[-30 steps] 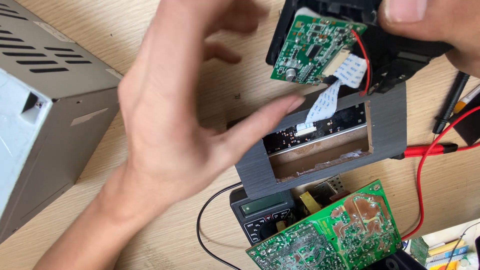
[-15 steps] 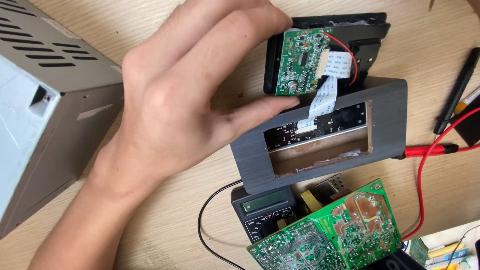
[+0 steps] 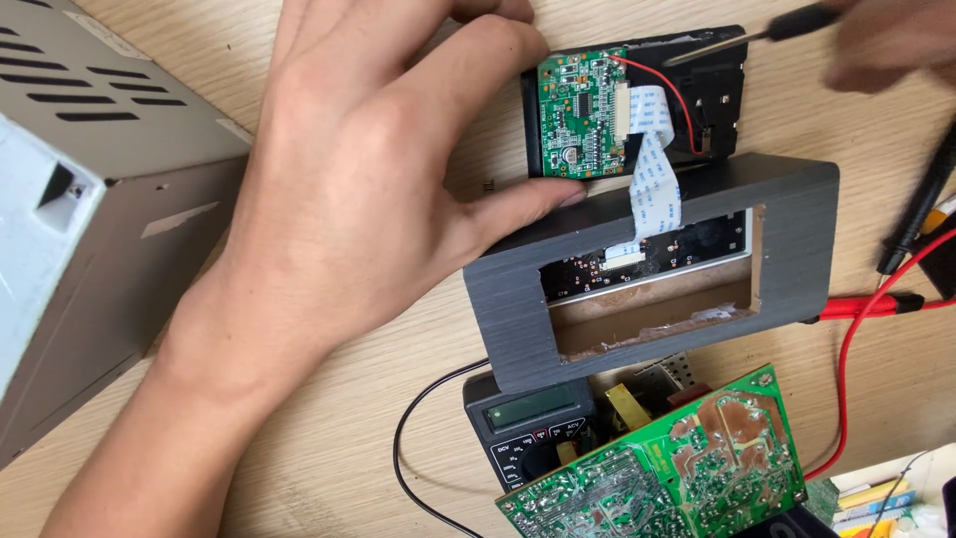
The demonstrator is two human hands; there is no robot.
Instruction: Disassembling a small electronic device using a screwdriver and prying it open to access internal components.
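Note:
My left hand (image 3: 368,189) reaches across the wooden table and steadies the left edge of a black display module (image 3: 712,110) between thumb and fingers. The module lies flat, with a small green circuit board (image 3: 578,115) facing up. A white ribbon cable (image 3: 652,169) runs from that board into a grey rectangular housing (image 3: 797,239) just below it. My thumb tip rests on the housing's top edge. My right hand (image 3: 891,45), blurred at the top right, holds a black-handled screwdriver (image 3: 742,38) whose tip points at the module's top edge.
A grey metal case (image 3: 90,199) stands at the left. Below the housing lie a multimeter (image 3: 528,428) and a larger green circuit board (image 3: 687,458). Red probe leads (image 3: 866,304) and a black probe (image 3: 916,219) lie at the right. Coloured items sit at the bottom right corner.
The module was held up by my right hand, then set flat on the table under my left hand. My right hand let go and now holds a screwdriver.

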